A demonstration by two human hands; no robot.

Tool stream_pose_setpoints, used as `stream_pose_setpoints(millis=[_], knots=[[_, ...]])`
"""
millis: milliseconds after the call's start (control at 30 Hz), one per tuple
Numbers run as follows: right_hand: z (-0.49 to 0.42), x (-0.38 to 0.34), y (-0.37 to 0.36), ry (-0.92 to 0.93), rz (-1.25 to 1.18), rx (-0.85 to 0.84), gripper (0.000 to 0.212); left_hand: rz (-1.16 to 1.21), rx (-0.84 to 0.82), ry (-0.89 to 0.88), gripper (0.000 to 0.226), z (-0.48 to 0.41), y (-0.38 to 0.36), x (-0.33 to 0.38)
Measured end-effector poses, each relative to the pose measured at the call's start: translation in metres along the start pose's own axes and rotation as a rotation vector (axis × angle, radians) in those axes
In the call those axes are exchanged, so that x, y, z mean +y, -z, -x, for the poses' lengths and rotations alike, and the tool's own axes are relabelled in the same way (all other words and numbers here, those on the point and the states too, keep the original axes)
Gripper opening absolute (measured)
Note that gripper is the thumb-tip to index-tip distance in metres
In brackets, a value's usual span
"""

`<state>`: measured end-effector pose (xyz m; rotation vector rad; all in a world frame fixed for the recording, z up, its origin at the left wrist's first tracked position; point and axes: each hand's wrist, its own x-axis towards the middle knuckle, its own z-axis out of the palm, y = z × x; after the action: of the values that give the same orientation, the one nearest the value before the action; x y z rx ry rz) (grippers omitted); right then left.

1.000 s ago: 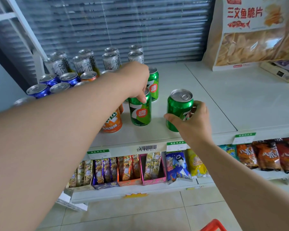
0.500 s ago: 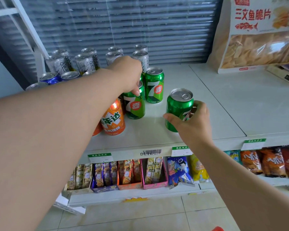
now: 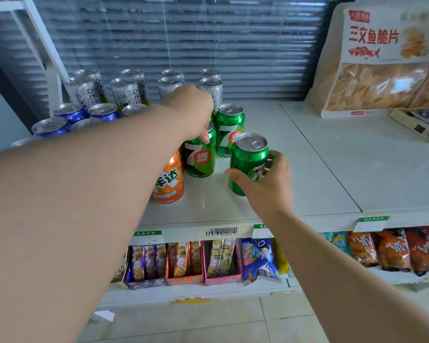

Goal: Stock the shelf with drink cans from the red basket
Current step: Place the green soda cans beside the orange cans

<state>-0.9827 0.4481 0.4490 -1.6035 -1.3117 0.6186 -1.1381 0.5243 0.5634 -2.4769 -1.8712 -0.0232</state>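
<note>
Green drink can (image 3: 248,164) standing upright on the white shelf (image 3: 307,169), right hand (image 3: 268,179) wrapping thumb and fingers round its lower half and sliding it leftward toward the row. At its ten o'clock, left hand (image 3: 191,112) gripping the top of a second green can (image 3: 200,157) from above, having pushed it back beside a third green can (image 3: 229,129) at twelve o'clock. Orange can (image 3: 169,179) at nine o'clock. Closing up the green row; red basket out of view.

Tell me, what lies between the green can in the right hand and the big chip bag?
Only bare shelf, crossed by a panel seam; head view.
</note>
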Motion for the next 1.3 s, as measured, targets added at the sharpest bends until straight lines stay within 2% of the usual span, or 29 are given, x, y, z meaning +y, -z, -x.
stream_pose_setpoints(millis=[200,300,433,533,867,1133,1300], knots=[[0.005,0.005,0.007,0.068,0.071,-0.136,0.102,0.013,-0.009,-0.010,0.042,-0.005,0.000,-0.003],[0.014,0.014,0.010,0.076,0.030,-0.213,0.086,0.000,-0.001,-0.027,0.044,-0.007,0.000,-0.004],[0.008,0.018,0.003,0.046,0.038,-0.092,0.070,0.003,0.005,-0.047,0.042,-0.006,0.000,-0.007],[0.002,0.015,-0.003,0.038,0.076,-0.028,0.073,0.001,0.003,-0.059,0.043,-0.004,-0.001,-0.007],[-0.015,0.006,-0.015,0.045,0.132,-0.034,0.065,-0.007,-0.016,-0.067,0.044,-0.006,0.000,-0.008],[-0.029,0.001,-0.024,0.014,0.204,-0.049,0.066,0.004,-0.012,-0.081,0.041,-0.005,0.001,-0.007],[-0.031,0.002,-0.026,-0.002,0.172,-0.065,0.083,0.002,-0.008,-0.087,0.041,-0.005,0.001,-0.008]])
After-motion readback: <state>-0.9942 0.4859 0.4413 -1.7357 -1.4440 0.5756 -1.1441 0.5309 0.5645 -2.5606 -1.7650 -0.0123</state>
